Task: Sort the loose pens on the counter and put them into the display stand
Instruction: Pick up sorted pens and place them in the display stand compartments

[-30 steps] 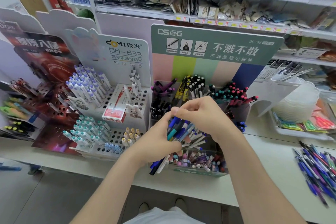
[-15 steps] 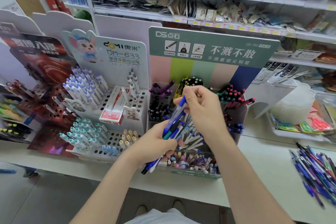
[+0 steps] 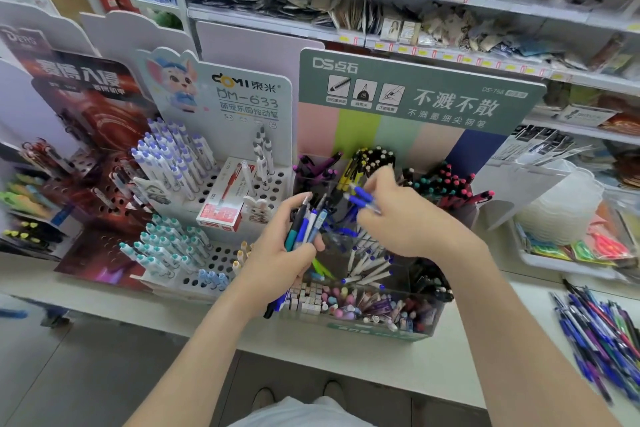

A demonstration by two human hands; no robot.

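My left hand (image 3: 282, 255) grips a bundle of pens (image 3: 308, 222), blue, teal and dark, their tips pointing up over the display stand. My right hand (image 3: 403, 215) pinches a blue pen (image 3: 362, 199) above the middle compartments of the clear display stand (image 3: 377, 331), which has a green header board (image 3: 415, 94). The stand's compartments hold purple, yellow-black, red-teal, white and blue pens. A heap of loose pens (image 3: 599, 333), mostly blue and purple, lies on the white counter (image 3: 467, 357) at the far right.
A white holed pen stand (image 3: 207, 191) with a red box (image 3: 225, 206) sits left of the display stand; a dark red stand (image 3: 90, 163) is further left. A white tray (image 3: 568, 263) with colourful items stands at the right. Shelves of goods fill the back.
My right hand drew one blue pen out of the bundle and carried it right and back over the stand. My left hand tilted the remaining bundle more upright.
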